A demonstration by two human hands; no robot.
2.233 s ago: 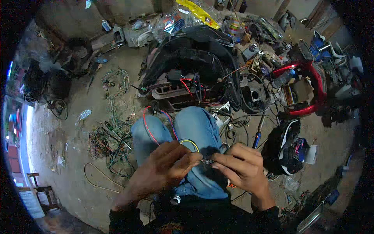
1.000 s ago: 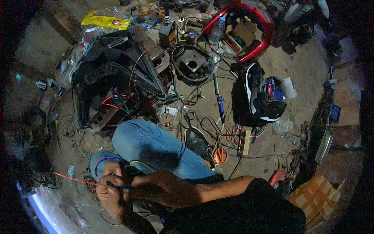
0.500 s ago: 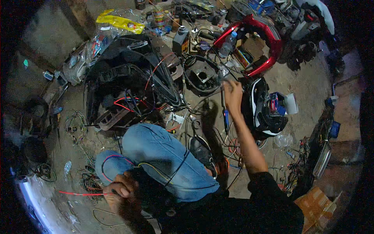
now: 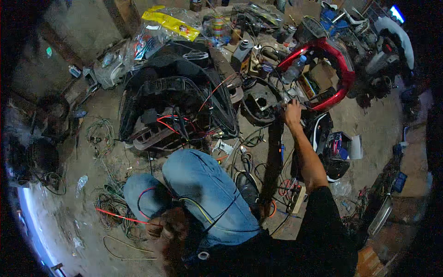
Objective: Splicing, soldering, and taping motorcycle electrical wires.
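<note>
My left hand (image 4: 170, 225), dim and partly in shadow, is closed in front of my knee on a red wire (image 4: 121, 216). One end of the wire sticks out to the left. Darker and yellow wires (image 4: 198, 210) run across my jeans beside this hand. My right arm reaches forward, and my right hand (image 4: 293, 113) is closed at the right rim of a round black tub (image 4: 259, 104). What its fingers hold is too small to make out. Below that hand, a slim blue-handled tool (image 4: 282, 149) shows against a dark shadow.
A large black plastic body panel (image 4: 180, 83) with loose wires stands at front left. Beyond my right hand lie a red curved panel (image 4: 348, 76), a plastic bottle (image 4: 294, 69) and a cardboard box (image 4: 320, 76). A power strip (image 4: 299, 199) and a black-and-white part (image 4: 320, 143) are at right.
The view has shifted, so the scene sits further right and lower. My right hand has reached slightly farther forward along the tub's rim. My left hand still holds the red wire.
</note>
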